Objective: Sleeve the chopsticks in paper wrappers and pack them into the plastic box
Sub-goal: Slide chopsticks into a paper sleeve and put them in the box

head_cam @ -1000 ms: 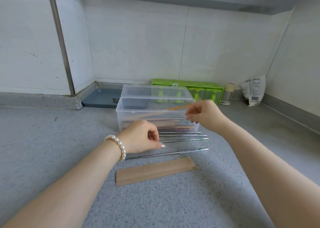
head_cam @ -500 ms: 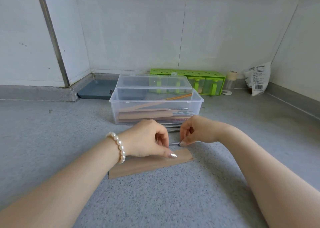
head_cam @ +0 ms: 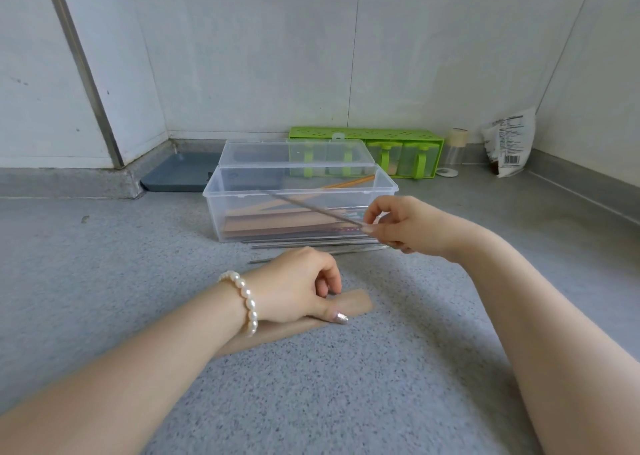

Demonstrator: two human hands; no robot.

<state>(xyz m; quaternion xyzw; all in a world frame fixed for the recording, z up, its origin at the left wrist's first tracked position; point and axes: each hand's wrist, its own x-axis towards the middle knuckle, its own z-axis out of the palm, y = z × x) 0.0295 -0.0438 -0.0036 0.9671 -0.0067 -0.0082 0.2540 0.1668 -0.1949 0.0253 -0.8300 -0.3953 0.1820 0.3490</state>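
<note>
The right hand (head_cam: pixel 403 224) pinches a thin silver metal chopstick (head_cam: pixel 311 209) by its near end between thumb and fingertips, lifted off the speckled grey table (head_cam: pixel 346 385) and slanting up and to the left across the front of the clear rectangular plastic box (head_cam: pixel 301 209). The left hand (head_cam: pixel 298 286), wearing a white pearl bracelet (head_cam: pixel 244 300), rests with curled fingers on a flat brown paper wrapper (head_cam: pixel 356 304) lying on the table, thumb pressing its right end; whether this grip actually pinches the paper is hard to tell. More silver chopsticks (head_cam: pixel 311 243) lie on the table just in front of the box. Inside the box lie brown paper-sleeved pairs (head_cam: pixel 277 221), and its hinged lid stands open behind. A green compartment rack (head_cam: pixel 367 136) stands at the wall.
</note>
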